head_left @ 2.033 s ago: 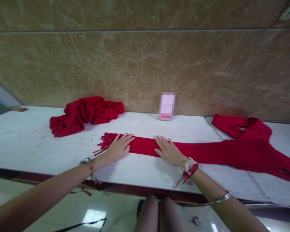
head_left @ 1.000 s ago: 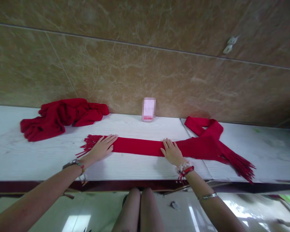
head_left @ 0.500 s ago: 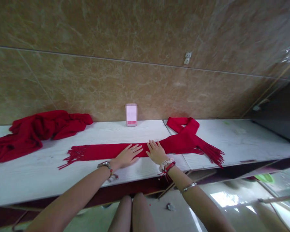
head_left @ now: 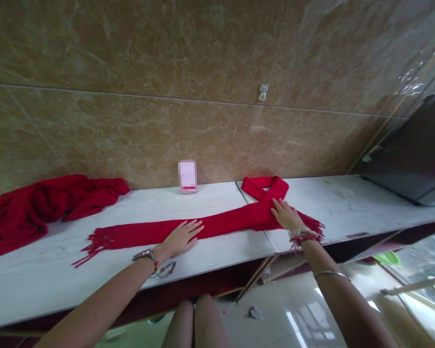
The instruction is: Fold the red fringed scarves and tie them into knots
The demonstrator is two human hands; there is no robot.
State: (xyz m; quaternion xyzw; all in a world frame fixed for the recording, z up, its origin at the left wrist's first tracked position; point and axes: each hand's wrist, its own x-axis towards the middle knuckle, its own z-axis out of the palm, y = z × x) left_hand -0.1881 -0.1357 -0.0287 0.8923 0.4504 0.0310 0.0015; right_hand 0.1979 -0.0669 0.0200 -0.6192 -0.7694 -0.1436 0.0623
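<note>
One fringed scarf [head_left: 224, 223] lies along the desk [head_left: 217, 251]; your left grip [head_left: 180, 238] rests on its straight run, your right grip [head_left: 288, 216] on its crossed part, both unclenched.

1. The left hand [head_left: 181, 238] lies palm-down, fingers spread, on a red fringed scarf [head_left: 228, 221] laid along the white bench [head_left: 217, 253].
2. The right hand [head_left: 285, 213] rests on the scarf farther right, beside a folded loop near the wall [head_left: 148, 130].
3. A crumpled red cloth [head_left: 50, 203] lies at left, apart from the scarf.
4. A pixelated pale object, perhaps a phone [head_left: 187, 176], leans against the wall.
</note>
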